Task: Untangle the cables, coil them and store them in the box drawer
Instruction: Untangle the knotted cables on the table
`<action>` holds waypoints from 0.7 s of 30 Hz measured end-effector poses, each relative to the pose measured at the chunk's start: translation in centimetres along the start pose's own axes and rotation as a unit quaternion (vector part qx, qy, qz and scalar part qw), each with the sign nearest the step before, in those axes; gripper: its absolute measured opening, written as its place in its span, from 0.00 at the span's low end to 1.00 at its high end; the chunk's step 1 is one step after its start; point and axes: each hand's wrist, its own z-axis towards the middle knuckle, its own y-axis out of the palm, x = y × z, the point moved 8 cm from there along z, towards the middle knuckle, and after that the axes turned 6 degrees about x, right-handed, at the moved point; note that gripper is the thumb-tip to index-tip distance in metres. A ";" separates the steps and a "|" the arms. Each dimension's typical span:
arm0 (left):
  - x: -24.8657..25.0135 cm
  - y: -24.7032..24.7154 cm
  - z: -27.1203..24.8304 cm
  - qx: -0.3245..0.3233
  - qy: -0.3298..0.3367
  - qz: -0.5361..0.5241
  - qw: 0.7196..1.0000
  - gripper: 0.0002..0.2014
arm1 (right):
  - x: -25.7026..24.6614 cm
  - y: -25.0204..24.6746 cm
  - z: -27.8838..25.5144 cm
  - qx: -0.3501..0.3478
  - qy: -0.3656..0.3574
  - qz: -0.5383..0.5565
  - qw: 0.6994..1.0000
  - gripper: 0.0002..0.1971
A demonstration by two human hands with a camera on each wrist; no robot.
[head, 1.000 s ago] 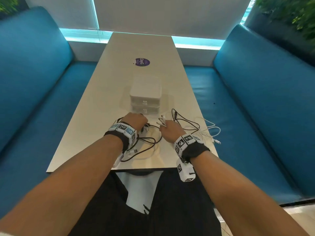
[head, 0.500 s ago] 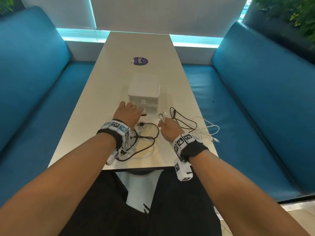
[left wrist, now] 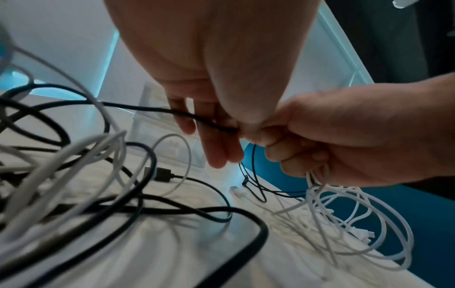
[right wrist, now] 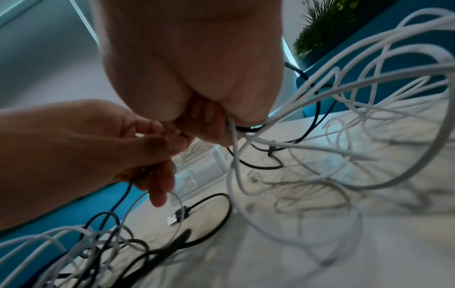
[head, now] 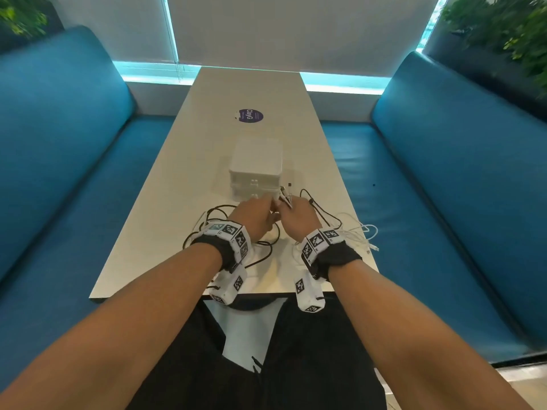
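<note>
A tangle of cables lies on the near end of the white table [head: 165, 232]: black cables [head: 207, 226] on the left, white cables [head: 362, 235] on the right. My right hand [head: 291, 210] grips a bundle of white cables [right wrist: 234, 152] and a thin dark one, and several connector ends [head: 285, 193] stick up from the fist. Touching it, my left hand [head: 262, 208] pinches a black cable [left wrist: 152, 109] between thumb and fingers. The white box drawer [head: 256, 170] stands just beyond both hands, its drawers closed.
A black USB plug [left wrist: 162, 174] lies loose on the table in front of the box. Blue benches [head: 59, 173] flank the table on both sides. A purple round sticker [head: 250, 115] sits farther up the table. White cable loops [head: 370, 247] reach the right table edge.
My left hand went from the black cables up to the box front, then came right to meet my right hand. The right hand moved forward toward the box with its cable ends.
</note>
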 end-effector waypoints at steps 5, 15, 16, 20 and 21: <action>-1.0 1.1 -0.7 -0.042 0.027 0.072 0.996 0.08 | 0.6 -1.1 -0.3 0.009 0.001 -0.013 1.000 0.19; -2.3 0.4 -1.7 -0.043 0.021 0.105 0.993 0.14 | 1.7 -1.1 -0.3 -0.032 -0.034 -0.212 0.976 0.17; -2.9 0.2 -1.9 -0.050 0.012 0.118 0.992 0.15 | 2.3 -1.5 -0.2 -0.034 -0.023 -0.212 0.976 0.17; -2.5 0.4 -2.4 -0.065 0.019 0.158 0.985 0.14 | 1.2 -1.4 -0.9 -0.065 -0.014 -0.098 0.993 0.14; -2.0 0.7 -2.4 -0.071 0.025 0.164 0.984 0.12 | 0.5 -0.9 -1.1 -0.071 -0.020 -0.066 0.995 0.13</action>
